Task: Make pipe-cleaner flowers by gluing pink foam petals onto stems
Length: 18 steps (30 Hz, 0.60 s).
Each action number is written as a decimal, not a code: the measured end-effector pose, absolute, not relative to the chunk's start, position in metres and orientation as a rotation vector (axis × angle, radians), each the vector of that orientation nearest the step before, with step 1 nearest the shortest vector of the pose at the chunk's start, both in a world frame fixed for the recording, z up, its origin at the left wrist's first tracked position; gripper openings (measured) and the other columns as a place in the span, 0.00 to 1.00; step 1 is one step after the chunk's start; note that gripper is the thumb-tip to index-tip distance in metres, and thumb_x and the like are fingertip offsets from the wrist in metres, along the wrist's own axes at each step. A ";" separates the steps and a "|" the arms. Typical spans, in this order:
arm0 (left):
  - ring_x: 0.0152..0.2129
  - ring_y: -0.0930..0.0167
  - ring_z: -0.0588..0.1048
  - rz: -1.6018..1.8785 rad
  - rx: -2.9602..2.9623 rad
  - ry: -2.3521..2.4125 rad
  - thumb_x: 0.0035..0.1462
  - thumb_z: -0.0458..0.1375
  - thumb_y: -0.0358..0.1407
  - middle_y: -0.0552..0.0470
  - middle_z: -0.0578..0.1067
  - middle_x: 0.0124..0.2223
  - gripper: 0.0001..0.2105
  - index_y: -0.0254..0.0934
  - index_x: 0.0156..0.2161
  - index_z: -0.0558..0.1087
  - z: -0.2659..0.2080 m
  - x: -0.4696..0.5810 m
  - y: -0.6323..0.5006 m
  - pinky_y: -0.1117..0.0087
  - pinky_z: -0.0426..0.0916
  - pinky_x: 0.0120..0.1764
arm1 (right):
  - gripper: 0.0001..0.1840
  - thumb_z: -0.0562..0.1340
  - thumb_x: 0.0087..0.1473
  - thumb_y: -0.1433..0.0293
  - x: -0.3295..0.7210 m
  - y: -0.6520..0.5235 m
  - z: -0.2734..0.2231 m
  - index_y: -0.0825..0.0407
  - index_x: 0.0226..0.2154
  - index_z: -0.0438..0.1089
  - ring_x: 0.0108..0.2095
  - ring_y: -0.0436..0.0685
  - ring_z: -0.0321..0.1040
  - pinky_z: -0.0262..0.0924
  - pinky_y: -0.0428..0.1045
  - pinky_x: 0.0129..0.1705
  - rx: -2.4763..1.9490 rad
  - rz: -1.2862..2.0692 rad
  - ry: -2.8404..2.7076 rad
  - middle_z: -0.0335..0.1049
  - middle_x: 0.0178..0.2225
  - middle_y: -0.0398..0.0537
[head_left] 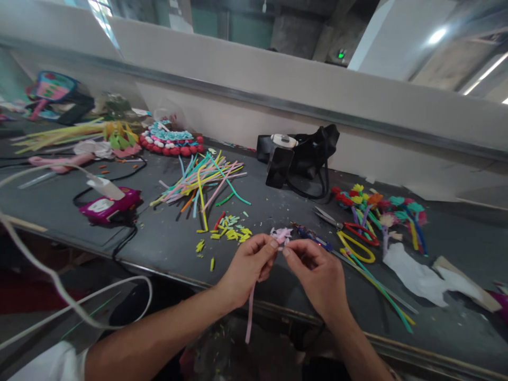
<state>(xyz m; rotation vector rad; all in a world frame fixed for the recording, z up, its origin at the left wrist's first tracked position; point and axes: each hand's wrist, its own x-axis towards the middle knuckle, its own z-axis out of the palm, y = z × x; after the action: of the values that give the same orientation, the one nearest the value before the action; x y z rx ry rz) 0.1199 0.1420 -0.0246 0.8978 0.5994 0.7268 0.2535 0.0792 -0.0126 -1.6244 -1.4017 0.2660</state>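
Observation:
My left hand [252, 262] is closed in a pinch on a pink pipe cleaner [250, 317], whose tail hangs below my palm past the table edge. Close beside it, my right hand [319, 270] pinches a tiny pink piece [280, 248] between thumb and fingertips, partly hidden by the fingers. Just beyond both hands lies a small heap of pale pink cut bits [282, 233]. Yellow cut pieces [234, 234] are scattered left of it. A dark blue glue gun [313, 236] with a small red light lies behind my right hand.
Uncut pipe cleaners [206, 180] lie in a loose pile. Scissors [353, 228], finished pipe-cleaner flowers [381, 206] and crumpled white paper [413, 278] are at right. A black bag [313, 153] stands at back. A purple power strip [109, 206] with a white cable [51, 270] is at left.

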 end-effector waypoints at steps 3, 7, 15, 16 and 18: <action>0.13 0.83 0.52 0.720 0.922 0.601 0.54 0.61 0.42 0.62 0.60 0.20 0.13 0.35 0.30 0.65 -0.023 0.119 0.141 0.78 0.44 0.16 | 0.06 0.62 0.54 0.67 0.259 0.078 -0.010 0.51 0.29 0.73 0.20 0.47 0.62 0.59 0.43 0.23 -1.610 0.263 -1.362 0.71 0.23 0.40; 0.13 0.83 0.51 0.716 0.960 0.618 0.53 0.62 0.41 0.62 0.59 0.19 0.12 0.34 0.29 0.67 -0.020 0.118 0.141 0.78 0.43 0.16 | 0.06 0.62 0.52 0.68 0.263 0.077 -0.006 0.51 0.26 0.71 0.20 0.47 0.62 0.59 0.42 0.22 -1.584 0.270 -1.390 0.69 0.22 0.40; 0.14 0.82 0.51 0.711 1.012 0.627 0.52 0.62 0.41 0.63 0.57 0.18 0.12 0.35 0.28 0.68 -0.020 0.118 0.139 0.78 0.44 0.17 | 0.05 0.61 0.51 0.70 0.263 0.075 -0.005 0.51 0.26 0.71 0.19 0.47 0.61 0.57 0.42 0.22 -1.581 0.237 -1.460 0.67 0.20 0.39; 0.14 0.82 0.51 0.715 1.021 0.628 0.52 0.62 0.41 0.62 0.57 0.18 0.12 0.35 0.28 0.68 -0.021 0.118 0.139 0.78 0.44 0.17 | 0.05 0.61 0.51 0.70 0.264 0.075 -0.005 0.51 0.26 0.71 0.19 0.47 0.61 0.56 0.42 0.21 -1.584 0.234 -1.460 0.67 0.20 0.39; 0.14 0.82 0.52 0.718 1.044 0.637 0.52 0.62 0.42 0.62 0.57 0.19 0.12 0.35 0.28 0.68 -0.021 0.118 0.139 0.78 0.45 0.18 | 0.05 0.61 0.51 0.70 0.264 0.075 -0.005 0.51 0.26 0.71 0.19 0.47 0.60 0.56 0.42 0.21 -1.589 0.227 -1.464 0.67 0.19 0.39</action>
<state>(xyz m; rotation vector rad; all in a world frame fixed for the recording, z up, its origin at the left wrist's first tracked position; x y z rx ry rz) 0.1178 0.1390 -0.0206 1.0437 0.6375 0.7183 0.2639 0.0753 -0.0050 -1.5892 -1.4638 0.2271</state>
